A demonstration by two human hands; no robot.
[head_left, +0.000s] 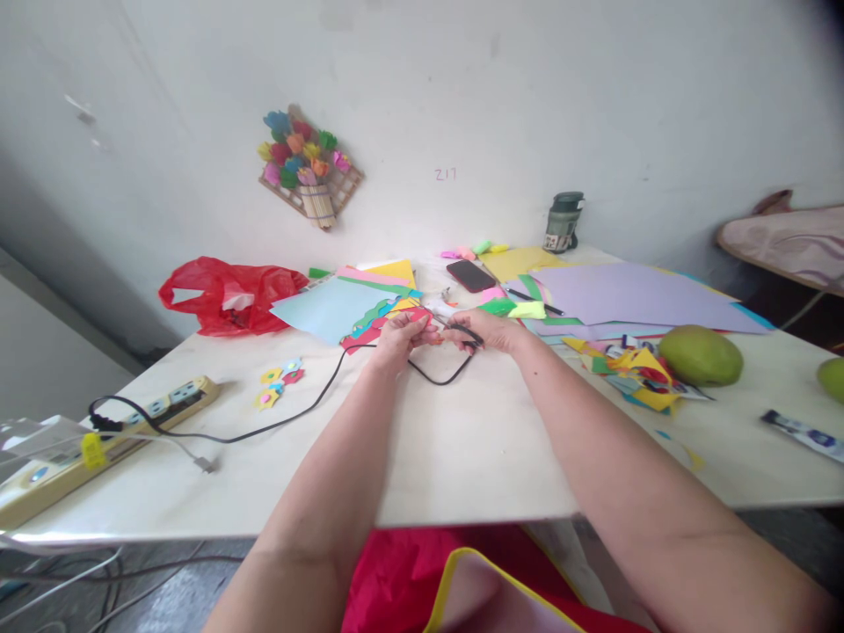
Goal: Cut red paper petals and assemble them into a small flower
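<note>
Above the middle of the table, my left hand pinches a piece of red paper. My right hand is closed around scissors with black handles; their blades point left to the paper and are partly hidden by the fingers. A black cord passes by my left wrist and loops up near my right hand, where its end is hidden. Just behind my hands lie coloured paper sheets. Small paper flowers in yellow, blue and red rest left of my left hand.
A power strip with cords occupies the left side, near a red plastic bag. Behind stand a phone and bottle. Right are purple sheets, paper scraps, a green fruit and a tube.
</note>
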